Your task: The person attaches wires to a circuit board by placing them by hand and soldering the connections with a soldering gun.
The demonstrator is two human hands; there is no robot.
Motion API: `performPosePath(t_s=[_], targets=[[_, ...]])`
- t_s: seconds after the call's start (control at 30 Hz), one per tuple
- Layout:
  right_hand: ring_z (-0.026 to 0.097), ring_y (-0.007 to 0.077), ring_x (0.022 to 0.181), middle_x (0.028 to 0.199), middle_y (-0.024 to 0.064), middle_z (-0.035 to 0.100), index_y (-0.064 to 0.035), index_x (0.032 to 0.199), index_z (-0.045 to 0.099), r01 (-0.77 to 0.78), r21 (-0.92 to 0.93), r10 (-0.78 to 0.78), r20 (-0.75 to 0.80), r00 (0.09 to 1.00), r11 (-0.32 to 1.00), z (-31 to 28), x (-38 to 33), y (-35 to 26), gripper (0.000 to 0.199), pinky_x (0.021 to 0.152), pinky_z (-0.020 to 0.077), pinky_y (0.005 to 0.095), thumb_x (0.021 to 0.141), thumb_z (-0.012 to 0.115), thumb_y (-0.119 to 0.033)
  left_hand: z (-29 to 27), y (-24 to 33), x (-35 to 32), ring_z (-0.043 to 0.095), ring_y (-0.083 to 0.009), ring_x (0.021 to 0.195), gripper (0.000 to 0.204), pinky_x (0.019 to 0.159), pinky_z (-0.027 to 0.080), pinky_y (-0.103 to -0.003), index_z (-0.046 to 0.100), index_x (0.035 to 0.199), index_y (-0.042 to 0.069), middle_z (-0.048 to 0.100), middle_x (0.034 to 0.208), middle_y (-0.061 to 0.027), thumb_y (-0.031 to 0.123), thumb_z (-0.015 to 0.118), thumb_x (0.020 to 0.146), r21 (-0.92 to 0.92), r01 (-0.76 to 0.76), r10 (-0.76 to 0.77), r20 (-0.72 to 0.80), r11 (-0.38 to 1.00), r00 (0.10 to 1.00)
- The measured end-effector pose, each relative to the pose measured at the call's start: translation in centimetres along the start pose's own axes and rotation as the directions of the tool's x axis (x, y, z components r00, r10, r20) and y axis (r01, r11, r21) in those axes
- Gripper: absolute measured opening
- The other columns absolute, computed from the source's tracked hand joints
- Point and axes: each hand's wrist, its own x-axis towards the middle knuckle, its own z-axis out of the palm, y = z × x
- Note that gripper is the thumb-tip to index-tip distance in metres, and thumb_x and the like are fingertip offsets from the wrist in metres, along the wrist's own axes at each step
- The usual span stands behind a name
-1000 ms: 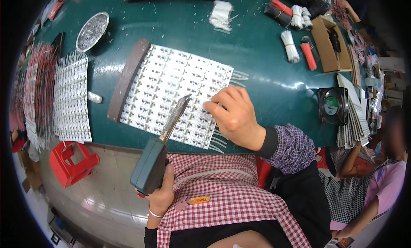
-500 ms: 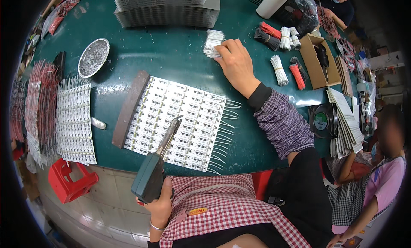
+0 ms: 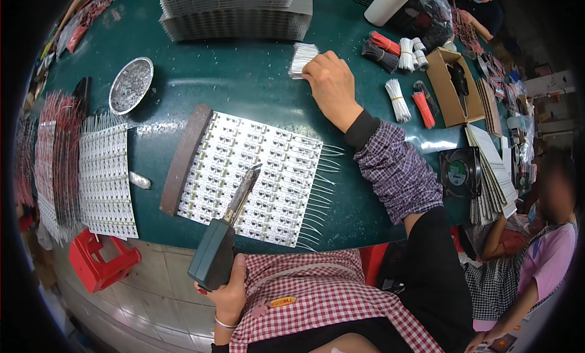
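My left hand grips a dark green soldering gun at the table's near edge, its metal tip over a white panel of small circuit boards. White wires stick out along the panel's right side. A brown wooden bar lies against the panel's left edge. My right hand reaches far across the green table and closes on a bundle of short white wires.
A metal dish of solder scraps sits at the left, with more white panels and red-wired boards beyond. Stacked panels lie at the back. Wire bundles, a cardboard box, a small fan and another person are on the right.
My right hand left the circuit panel and reached out to the white wire bundle at the back. The soldering gun in my left hand stayed over the panel.
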Motion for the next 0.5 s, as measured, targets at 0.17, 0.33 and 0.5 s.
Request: performPosePath(t_s=[0.17, 0.33, 0.5], targets=[[0.056, 0.023, 0.085, 0.078, 0.0039, 0.06, -0.0077, 0.077, 0.067, 0.03, -0.01, -0.029, 0.023, 0.999, 1.0, -0.06, 0.03, 0.22, 0.001, 0.073, 0.0443, 0.0361, 0.077, 0.067, -0.007, -0.03, -0.21, -0.08, 0.053, -0.0089, 0.058, 0.03, 0.051, 0.041, -0.023, 0.059, 0.116, -0.009, 0.063, 0.09, -0.0097, -0.008, 0.066, 0.087, -0.012, -0.029, 0.029, -0.005, 1.0, 1.0], [0.056, 0.0235, 0.086, 0.078, 0.005, 0.06, -0.0076, 0.079, 0.067, 0.055, 0.002, -0.055, 0.02, 0.998, 0.998, 0.09, -0.04, 0.61, 0.002, 0.075, 0.0464, 0.0369, 0.077, 0.068, -0.007, -0.04, -0.42, -0.12, 0.053, -0.0088, 0.058, 0.031, 0.051, 0.041, -0.023, 0.06, 0.117, -0.009, 0.063, 0.089, -0.0093, -0.009, 0.066, 0.086, -0.02, -0.023, 0.023, -0.004, 1.0, 1.0], [0.058, 0.0265, 0.087, 0.08, 0.0069, 0.063, -0.0064, 0.08, 0.071, -0.029, 0.1, 0.02, 0.084, 0.996, 0.995, 0.22, -0.19, 0.77, 0.006, 0.078, 0.0506, 0.0383, 0.077, 0.074, -0.01, 0.0, -0.85, -0.32, 0.054, -0.0085, 0.058, 0.031, 0.05, 0.041, -0.023, 0.06, 0.117, -0.008, 0.064, 0.088, -0.0088, -0.009, 0.066, 0.086, -0.021, -0.021, 0.021, -0.022, 1.0, 1.0]])
